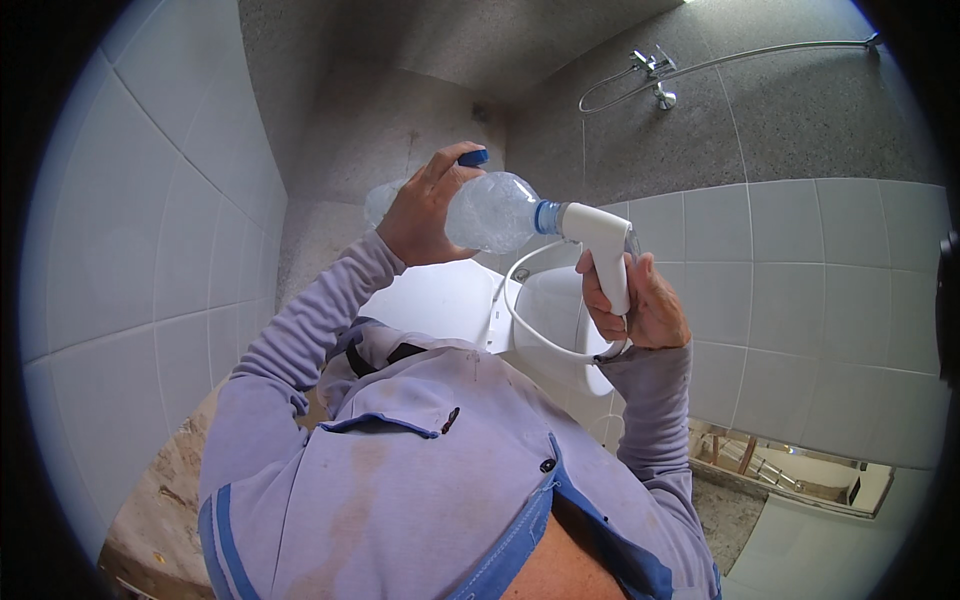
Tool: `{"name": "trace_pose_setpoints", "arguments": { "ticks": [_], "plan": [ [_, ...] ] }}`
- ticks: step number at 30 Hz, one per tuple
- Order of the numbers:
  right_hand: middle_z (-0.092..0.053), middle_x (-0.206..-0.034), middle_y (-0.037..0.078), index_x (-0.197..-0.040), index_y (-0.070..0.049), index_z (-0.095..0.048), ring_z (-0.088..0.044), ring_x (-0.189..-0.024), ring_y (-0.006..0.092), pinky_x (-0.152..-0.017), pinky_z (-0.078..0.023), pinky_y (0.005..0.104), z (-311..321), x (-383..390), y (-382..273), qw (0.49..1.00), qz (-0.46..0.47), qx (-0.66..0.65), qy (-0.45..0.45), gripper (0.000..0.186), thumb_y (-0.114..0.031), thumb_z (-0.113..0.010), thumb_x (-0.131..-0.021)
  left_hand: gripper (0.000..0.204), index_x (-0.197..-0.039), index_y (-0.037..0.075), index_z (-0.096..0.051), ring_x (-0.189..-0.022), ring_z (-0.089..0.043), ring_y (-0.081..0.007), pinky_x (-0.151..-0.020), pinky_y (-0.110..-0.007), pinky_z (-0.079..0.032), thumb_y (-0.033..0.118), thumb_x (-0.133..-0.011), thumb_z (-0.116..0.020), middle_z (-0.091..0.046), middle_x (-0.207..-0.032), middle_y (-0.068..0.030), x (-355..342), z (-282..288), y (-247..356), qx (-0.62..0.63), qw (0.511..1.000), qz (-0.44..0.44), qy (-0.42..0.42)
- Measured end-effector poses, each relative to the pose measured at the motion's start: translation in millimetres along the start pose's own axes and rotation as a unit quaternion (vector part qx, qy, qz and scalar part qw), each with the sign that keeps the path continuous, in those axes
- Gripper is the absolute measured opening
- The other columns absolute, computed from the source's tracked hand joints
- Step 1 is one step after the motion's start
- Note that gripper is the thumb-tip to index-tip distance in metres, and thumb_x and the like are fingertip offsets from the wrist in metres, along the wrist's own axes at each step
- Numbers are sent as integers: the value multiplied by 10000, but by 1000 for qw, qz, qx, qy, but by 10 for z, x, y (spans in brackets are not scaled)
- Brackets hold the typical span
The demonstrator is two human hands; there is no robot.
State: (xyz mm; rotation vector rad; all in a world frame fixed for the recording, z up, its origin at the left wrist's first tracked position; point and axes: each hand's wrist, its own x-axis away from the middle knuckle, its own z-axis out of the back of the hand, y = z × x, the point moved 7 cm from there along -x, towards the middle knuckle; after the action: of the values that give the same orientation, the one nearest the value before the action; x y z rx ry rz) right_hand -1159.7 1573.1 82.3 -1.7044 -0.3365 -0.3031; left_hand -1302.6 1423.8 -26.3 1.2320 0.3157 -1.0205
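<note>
My left hand is closed around a clear plastic bottle, which lies sideways in the air, its mouth to the right. A blue cap sits between the upper fingers of that hand. My right hand grips a white handheld sprayer by its handle. The sprayer's head meets the bottle's blue-ringed mouth. A white hose loops down from behind the sprayer toward my right wrist. Liquid inside the bottle is hard to make out.
Below my hands is a white toilet with its cistern. Pale tiled walls enclose both sides. A shower mixer with a hose is on the upper right wall. An opening with pipes is low at the right.
</note>
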Motion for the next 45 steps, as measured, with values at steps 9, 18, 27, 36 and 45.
{"name": "trace_pose_setpoints", "arguments": {
  "ticks": [9, 18, 27, 36, 45],
  "plan": [
    [-465, -680, 9, -1128, 48, -514, -395, -457, 48, -369, -311, 193, -7, 1, 18, 1000, -5, 9, 6, 706, -621, -436, -917, 916, -1208, 92, -459, -1176, -516, -386, -979, -455, -483, 290, -454, -940, -420, -1330, -168, 15, 21, 21, 4, 1000, 7, -10],
    [-471, -709, 4, -1149, 44, -503, -399, -497, 41, -387, -319, 190, -64, 22, 22, 1000, -11, -13, -12, 733, -644, -440, -902, 910, -1206, 90, -459, -1188, -509, -388, -996, -463, -468, 317, -466, -936, -426, -1327, -171, 22, 46, 44, 19, 1000, 17, -12],
    [-481, -718, 8, -1131, 40, -507, -394, -489, 39, -388, -316, 189, -70, 52, 45, 1000, -14, 4, 6, 703, -625, -439, -914, 908, -1191, 83, -471, -1184, -516, -384, -986, -469, -474, 364, -464, -937, -437, -1320, -168, 74, 69, 71, 16, 1000, 15, -8],
    [-468, -708, 8, -1135, 41, -503, -398, -495, 40, -388, -316, 188, -168, 55, 32, 1000, -10, -3, -20, 713, -632, -402, -923, 908, -1192, 76, -470, -1185, -513, -382, -992, -470, -469, 388, -475, -932, -423, -1329, -169, 99, 116, 112, 16, 1000, 17, -18],
    [-479, -704, 8, -1136, 40, -509, -406, -500, 42, -390, -326, 185, -236, 86, -32, 1000, -8, 11, 2, 702, -622, -401, -928, 901, -1186, 66, -476, -1193, -508, -378, -995, -469, -469, 408, -485, -926, -411, -1340, -164, 131, 132, 126, 14, 1000, 12, -9]
  ]
}}
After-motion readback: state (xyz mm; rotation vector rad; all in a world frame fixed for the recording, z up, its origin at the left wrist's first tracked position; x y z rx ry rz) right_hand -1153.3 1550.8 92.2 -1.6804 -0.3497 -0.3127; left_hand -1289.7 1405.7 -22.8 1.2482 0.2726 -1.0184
